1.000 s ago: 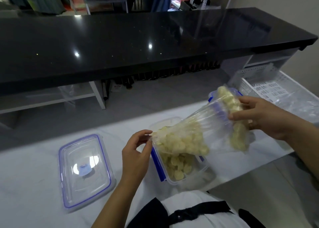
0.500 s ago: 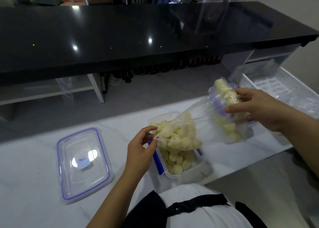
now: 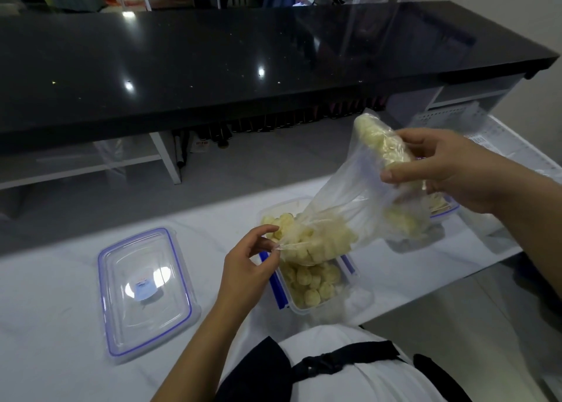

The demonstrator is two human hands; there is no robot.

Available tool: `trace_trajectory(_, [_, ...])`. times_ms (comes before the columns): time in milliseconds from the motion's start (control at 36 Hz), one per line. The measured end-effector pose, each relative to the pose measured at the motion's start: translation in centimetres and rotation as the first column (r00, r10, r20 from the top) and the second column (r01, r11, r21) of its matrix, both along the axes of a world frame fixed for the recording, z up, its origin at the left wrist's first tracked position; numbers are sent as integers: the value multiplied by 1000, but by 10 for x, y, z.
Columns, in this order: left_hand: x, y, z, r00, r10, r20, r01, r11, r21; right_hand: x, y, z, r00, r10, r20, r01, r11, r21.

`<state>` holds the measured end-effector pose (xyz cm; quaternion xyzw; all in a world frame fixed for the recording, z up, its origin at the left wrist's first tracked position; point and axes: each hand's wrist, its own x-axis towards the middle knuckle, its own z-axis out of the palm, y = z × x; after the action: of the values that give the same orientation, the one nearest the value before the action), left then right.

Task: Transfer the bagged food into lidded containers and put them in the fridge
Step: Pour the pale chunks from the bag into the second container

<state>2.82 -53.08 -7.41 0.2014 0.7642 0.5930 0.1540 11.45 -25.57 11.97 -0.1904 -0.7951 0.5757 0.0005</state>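
2 hands, 1 bag, 1 container, 1 lid.

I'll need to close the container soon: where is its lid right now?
In the head view the lid lies flat on the white table, left of the left hand and the open container.

The left hand reaches in from below, forearm bare, wrist straight. Its thumb and forefinger meet in a pinching grip at about the level of the knuckles, while the other fingers curl loosely above. The right hand comes in from the right and sits higher, palm turned down and leftward, thumb underneath and fingers spread over the top in a closed grip.
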Motion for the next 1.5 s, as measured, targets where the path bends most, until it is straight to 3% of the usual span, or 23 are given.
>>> trace_trajectory(83, [-1, -2, -1, 1000, 0, -7, 0, 1000, -12, -5, -13, -11, 1000, 27, 3, -27, 999, -27])
trace_trajectory(194, [-3, -3, 3, 1000, -8, 24, 8, 1000, 23, -7, -34, -34, 992, 98, 75, -107, 985, 132])
trace_trajectory(306, [-17, 0, 27, 997, -22, 78, 14, 994, 108, -7, -43, -47, 980, 127, 150, -155, 970, 188])
trace_trajectory(389, [-31, 8, 50, 991, -102, 81, 95, 991, 90, -5, -49, -50, 973, 150, 173, -190, 951, 244])
trace_trajectory(500, [-45, 26, 78, 943, -279, 181, 245, 951, 190, -4, -53, -48, 969, 184, 165, -230, 918, 324])
trace_trajectory(667, [-59, 49, 95, 896, -379, 232, 312, 908, 279, 0, -54, -49, 965, 229, 131, -262, 889, 376])
trace_trajectory(861, [-64, 56, 102, 965, -246, 95, 190, 900, 393, 14, -46, -66, 989, 88, 123, -128, 918, 375])
trace_trajectory(972, [-66, 53, 105, 972, -235, 30, 201, 886, 417, 33, -43, -95, 990, -100, 98, 76, 972, 221])
trace_trajectory(1083, [-67, 52, 107, 973, -225, 47, 187, 894, 406, 47, -46, -117, 976, -211, 43, 196, 951, 238])
trace_trajectory(1250, [-64, 55, 112, 970, -233, 70, 183, 889, 420, 46, -58, -133, 977, -207, 43, 193, 958, 210])
trace_trajectory(1389, [-64, 56, 116, 973, -214, 80, 160, 888, 431, 42, -64, -135, 949, -268, -164, 299, 930, 215])
trace_trajectory(1500, [-70, 50, 119, 976, -208, 61, 157, 873, 462, 42, -63, -129, 952, -243, -184, 275, 944, 180])
